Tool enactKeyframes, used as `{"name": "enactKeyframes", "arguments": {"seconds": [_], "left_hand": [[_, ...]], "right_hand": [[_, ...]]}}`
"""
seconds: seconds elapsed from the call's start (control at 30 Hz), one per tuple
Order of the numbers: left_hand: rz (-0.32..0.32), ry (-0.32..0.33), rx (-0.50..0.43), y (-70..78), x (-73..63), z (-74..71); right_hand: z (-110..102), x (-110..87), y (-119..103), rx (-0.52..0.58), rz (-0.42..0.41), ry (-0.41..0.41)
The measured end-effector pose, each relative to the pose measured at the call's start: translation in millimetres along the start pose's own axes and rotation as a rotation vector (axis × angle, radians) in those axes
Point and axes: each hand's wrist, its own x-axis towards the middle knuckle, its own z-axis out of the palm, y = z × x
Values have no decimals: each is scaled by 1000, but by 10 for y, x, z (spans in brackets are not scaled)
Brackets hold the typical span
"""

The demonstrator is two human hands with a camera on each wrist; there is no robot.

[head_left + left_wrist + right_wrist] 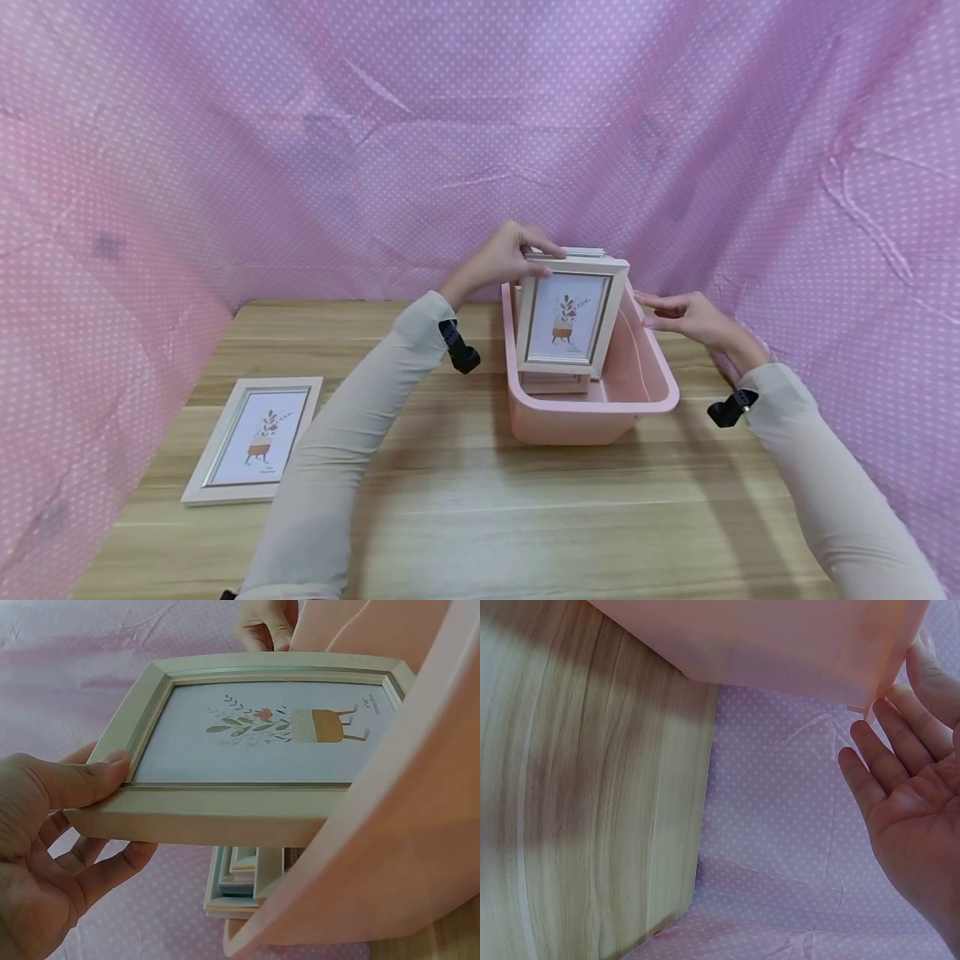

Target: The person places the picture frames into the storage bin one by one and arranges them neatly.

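My left hand (504, 254) grips the top left corner of a cream picture frame (615, 304), thumb on its front. The frame stands tilted in a pink plastic bin (671, 392), showing a potted-plant print (319, 726). Its lower edge overlaps another frame (555, 382) deeper in the bin. More frames (225, 904) stand behind it, mostly hidden. My right hand (697, 319) is at the bin's right rim, its fingers (877, 757) fairly straight and fingertips right at the edge.
A matching picture frame (262, 442) lies face up on the wooden table (465, 517) at the left, partly behind my left sleeve (337, 450). Pink dotted cloth (360, 167) hangs around the back and sides. The bin stands close to the table's back edge.
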Motion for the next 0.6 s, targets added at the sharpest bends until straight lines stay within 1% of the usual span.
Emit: {"name": "enactKeyframes", "arguments": {"seconds": [0.03,0.2,0.33,0.47,0.6], "left_hand": [[5,-7,-1,-17,2,2],[-8,-52,4,-107,2,15],[-16,-88,14,-174,-3,52],[-26,-110,-37,-217,-11,91],[-43,-123,-59,-263,-12,108]], "right_hand": [[0,2,4,-4,-10,3],[9,-2,24,-22,-61,24],[14,0,34,-11,-85,36],[15,7,30,-8,-86,40],[7,6,33,-26,-49,33]]}}
